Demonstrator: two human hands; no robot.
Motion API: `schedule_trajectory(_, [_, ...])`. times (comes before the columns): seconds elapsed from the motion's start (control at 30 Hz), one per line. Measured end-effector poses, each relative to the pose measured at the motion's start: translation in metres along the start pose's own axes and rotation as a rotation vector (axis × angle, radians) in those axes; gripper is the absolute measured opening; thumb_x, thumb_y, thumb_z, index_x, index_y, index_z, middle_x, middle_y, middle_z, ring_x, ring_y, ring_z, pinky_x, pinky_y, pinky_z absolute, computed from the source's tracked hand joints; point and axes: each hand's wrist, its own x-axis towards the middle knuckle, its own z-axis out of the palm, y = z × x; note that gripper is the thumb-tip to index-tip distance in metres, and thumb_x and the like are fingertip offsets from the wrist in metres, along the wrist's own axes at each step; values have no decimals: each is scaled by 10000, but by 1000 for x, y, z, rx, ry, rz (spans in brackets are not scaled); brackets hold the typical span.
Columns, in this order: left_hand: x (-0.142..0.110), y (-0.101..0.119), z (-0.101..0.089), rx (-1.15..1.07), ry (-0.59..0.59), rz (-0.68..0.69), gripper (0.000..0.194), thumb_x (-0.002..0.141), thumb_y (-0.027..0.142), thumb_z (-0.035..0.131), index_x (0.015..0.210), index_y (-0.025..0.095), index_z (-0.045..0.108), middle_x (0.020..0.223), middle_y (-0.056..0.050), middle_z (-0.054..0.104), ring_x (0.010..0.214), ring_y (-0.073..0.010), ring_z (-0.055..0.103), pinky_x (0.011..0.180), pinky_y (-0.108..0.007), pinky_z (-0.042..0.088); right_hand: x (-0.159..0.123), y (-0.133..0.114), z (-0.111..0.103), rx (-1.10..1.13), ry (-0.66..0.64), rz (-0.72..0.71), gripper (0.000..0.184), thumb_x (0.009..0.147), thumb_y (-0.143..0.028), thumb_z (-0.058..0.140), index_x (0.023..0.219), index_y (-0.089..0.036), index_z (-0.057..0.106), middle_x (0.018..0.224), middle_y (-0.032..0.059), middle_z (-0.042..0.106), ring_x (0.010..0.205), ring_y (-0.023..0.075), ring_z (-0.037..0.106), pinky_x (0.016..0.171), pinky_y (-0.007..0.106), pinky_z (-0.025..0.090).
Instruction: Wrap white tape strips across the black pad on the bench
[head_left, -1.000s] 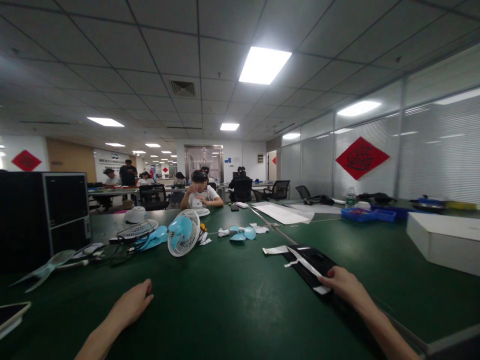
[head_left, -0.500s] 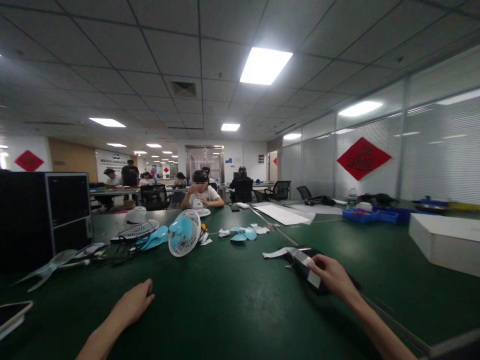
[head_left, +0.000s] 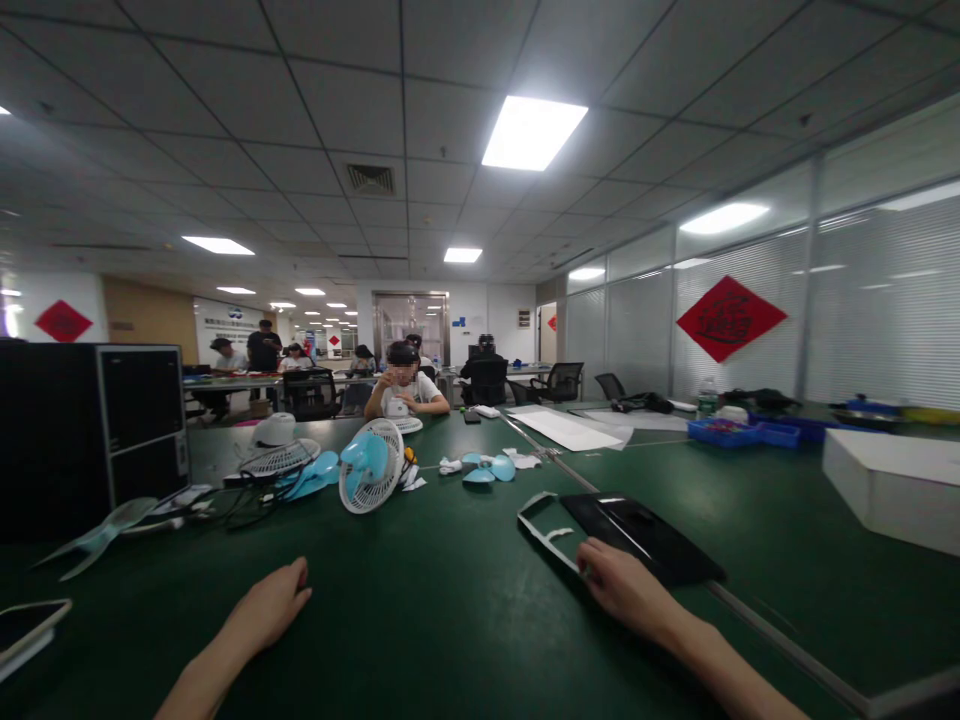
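My right hand is low over the table with its fingers pinched on one end of a pale, bent strip. Whether the strip is paper or tape I cannot tell. From the fingers it runs away to the left, then folds back at its far end. Just beyond that hand lies a flat black panel with a raised piece on top. My left hand rests on the green table, fingers curled in, nothing visible in them.
A white fan with blue blades stands mid-table, and loose blue blades lie beyond. A black computer case is at left, a phone nearer. To the right are blue trays and a white box. A person sits opposite.
My right hand has moved left and nearer, off the black panel, drawing the strip with it. The panel now shows uncovered. My left hand has stayed in place.
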Motion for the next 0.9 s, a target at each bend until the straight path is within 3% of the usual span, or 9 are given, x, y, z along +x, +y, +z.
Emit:
schedule_trajectory(0.07, [1, -2, 1, -17, 0, 0, 216, 805, 351, 429, 925, 200, 526, 1000, -85, 656, 871, -218, 616, 714, -311, 454, -1, 4, 0, 62, -84, 20, 155, 763, -325, 571, 858, -206, 601, 838, 25, 618, 726, 173, 573, 630, 263, 415])
schedule_trajectory(0.17, [3, -5, 1, -28, -27, -12, 233, 807, 354, 437, 949, 193, 527, 1024, -93, 649, 886, -220, 616, 728, -313, 461, 9, 22, -9, 104, -18, 121, 310, 815, -477, 513, 894, -197, 620, 830, 39, 636, 740, 180, 582, 640, 266, 424])
schedule_trajectory(0.23, [3, -6, 1, -33, -38, -20, 239, 807, 349, 440, 962, 188, 525, 1037, -100, 644, 898, -222, 616, 733, -314, 463, 20, 46, -17, 28, 81, 277, 343, 872, -456, 427, 916, -181, 627, 892, 68, 651, 790, 183, 598, 687, 265, 436])
schedule_trajectory(0.33, [2, -4, 0, -56, -36, -19, 254, 803, 358, 442, 974, 189, 522, 1061, -104, 639, 913, -224, 613, 733, -314, 463, 34, 87, -26, -174, 128, 559, 284, 852, -325, 471, 1002, -137, 622, 1037, 139, 639, 926, 229, 609, 753, 289, 440])
schedule_trajectory(0.4, [0, -2, -2, -57, -36, -13, 246, 804, 357, 435, 967, 194, 521, 1059, -100, 640, 908, -220, 613, 731, -313, 459, 39, 112, -29, -216, 108, 660, 258, 811, -264, 516, 966, -99, 639, 1023, 189, 643, 940, 281, 618, 743, 324, 449])
schedule_trajectory(0.5, [-4, 3, -4, -12, -14, 1, 197, 809, 328, 417, 920, 199, 516, 1008, -90, 650, 887, -214, 615, 735, -313, 449, 40, 134, -28, -197, 55, 739, 198, 784, -261, 548, 820, -110, 671, 895, 180, 684, 840, 293, 657, 656, 323, 465])
schedule_trajectory(0.7, [-7, 8, -7, 18, -23, 10, 181, 825, 314, 412, 917, 191, 507, 1011, -100, 644, 888, -212, 615, 732, -310, 452, 35, 146, -23, -180, 99, 824, 256, 817, -308, 497, 811, -141, 691, 902, 167, 704, 814, 282, 673, 612, 317, 476])
schedule_trajectory(0.83, [-11, 14, -11, 2, -35, -13, 186, 823, 305, 419, 942, 193, 508, 1044, -99, 642, 907, -207, 614, 745, -300, 455, 29, 150, -31, -225, 208, 851, 370, 864, -344, 405, 947, -129, 694, 990, 192, 684, 889, 302, 653, 682, 360, 482])
schedule_trajectory(0.9, [-14, 18, -13, -11, -38, -27, 198, 823, 310, 415, 951, 191, 510, 1051, -98, 642, 914, -210, 614, 747, -299, 458, 27, 150, -38, -255, 322, 829, 426, 886, -368, 362, 1050, -116, 663, 1040, 189, 669, 934, 300, 631, 732, 369, 474])
